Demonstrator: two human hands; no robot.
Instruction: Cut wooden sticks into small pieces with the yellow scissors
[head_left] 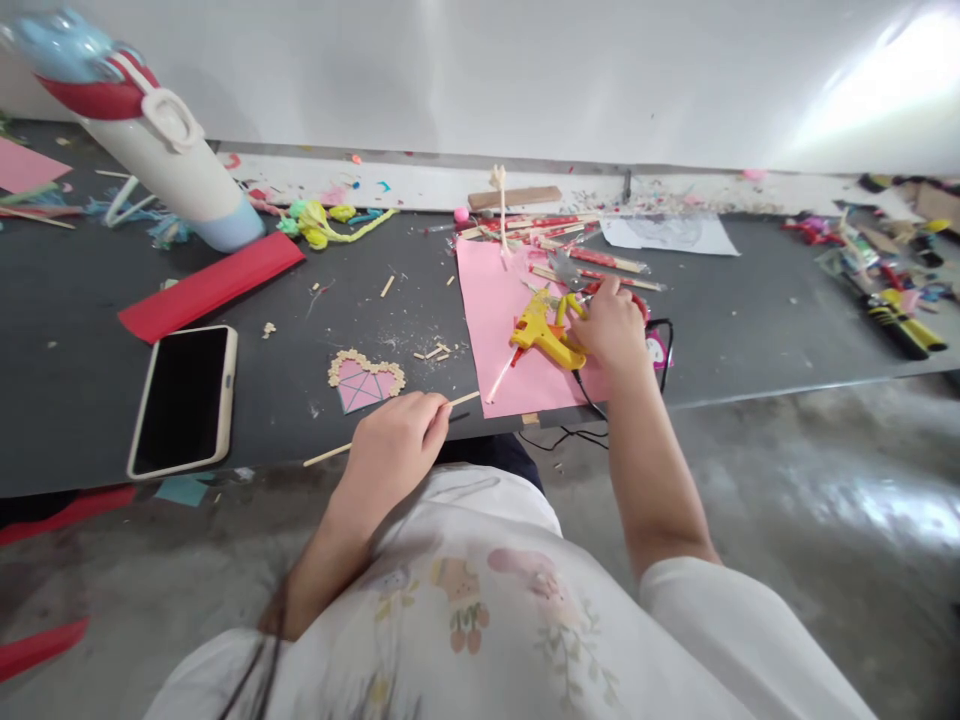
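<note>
My left hand [394, 445] is closed in a pinch on a thin wooden stick [465, 399] that lies across the near edge of the dark table [90, 390]. My right hand [613, 325] reaches over a pink paper sheet [491, 310], its fingers curled round red-handled scissors [637, 300] whose metal blades point left. Just left of that hand a yellow glue gun [544, 335] rests on the pink sheet. A small pink heart framed with wooden pieces [365, 380] sits on the table between my hands.
A phone [184, 400] lies face up at the near left, by a red paper strip [214, 285] and a white bottle [157, 150]. Sticks and scraps [570, 240] crowd the far middle; craft clutter [885, 270] fills the right end. The gun's black cord [570, 435] hangs off the edge.
</note>
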